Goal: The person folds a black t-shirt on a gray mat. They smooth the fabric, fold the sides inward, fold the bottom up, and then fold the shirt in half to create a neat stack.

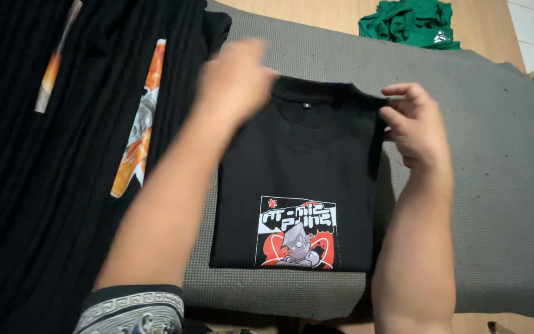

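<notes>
A folded black t-shirt (pixel 304 167) with a red, white and grey robot print lies flat on a grey mat (pixel 495 185) in front of me. My left hand (pixel 233 80) hovers blurred over the shirt's upper left corner by the collar; whether it grips the cloth cannot be told. My right hand (pixel 415 124) pinches the shirt's upper right edge between thumb and fingers.
A large spread of black garments (pixel 26 185) with orange and white prints covers the left side. A crumpled green shirt (pixel 412 23) lies on the wooden floor at the far top right. The mat's front edge runs near my arms.
</notes>
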